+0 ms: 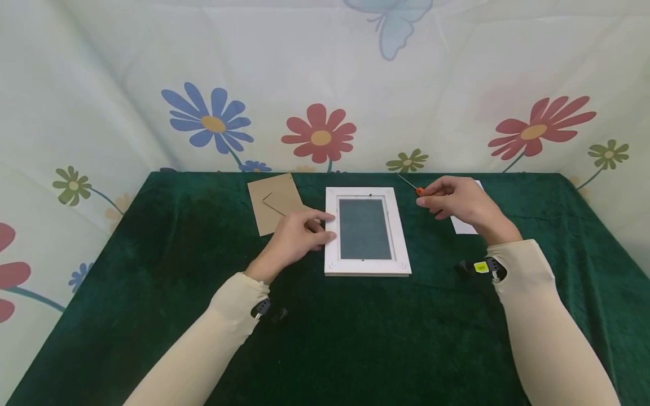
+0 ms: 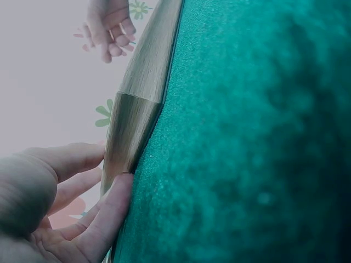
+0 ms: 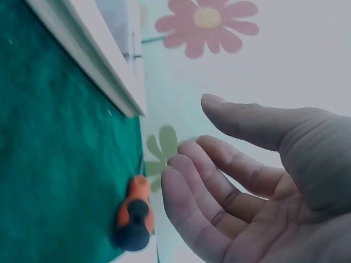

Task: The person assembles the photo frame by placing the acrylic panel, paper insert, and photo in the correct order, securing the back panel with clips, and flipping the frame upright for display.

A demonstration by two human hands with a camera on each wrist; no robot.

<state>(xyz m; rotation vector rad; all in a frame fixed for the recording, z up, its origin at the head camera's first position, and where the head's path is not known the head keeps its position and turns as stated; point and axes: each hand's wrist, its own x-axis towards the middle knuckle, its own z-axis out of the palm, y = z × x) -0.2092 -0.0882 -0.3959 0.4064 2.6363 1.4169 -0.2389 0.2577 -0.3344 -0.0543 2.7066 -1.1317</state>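
A white picture frame (image 1: 363, 268) lies flat on the green cloth, with a grey-green rectangle inside its inner edge. My left hand (image 1: 299, 234) holds its left side. In the left wrist view the thumb (image 2: 112, 205) presses low on the frame's side (image 2: 129, 126), with a finger at the upper edge. To the right of the frame, my right hand (image 1: 457, 200) hovers over a screwdriver (image 1: 419, 192) with an orange and black handle. The right wrist view shows this hand's fingers loosely bent, thumb apart, holding nothing; the screwdriver's handle (image 3: 135, 211) lies on the cloth below them.
A brown backing board (image 1: 271, 186) with a cut line in its face lies left of the frame, partly behind the left hand. White paper (image 1: 463, 226) lies partly under the right hand's outline. A flower-printed curtain (image 1: 447, 84) hangs along the table's back edge.
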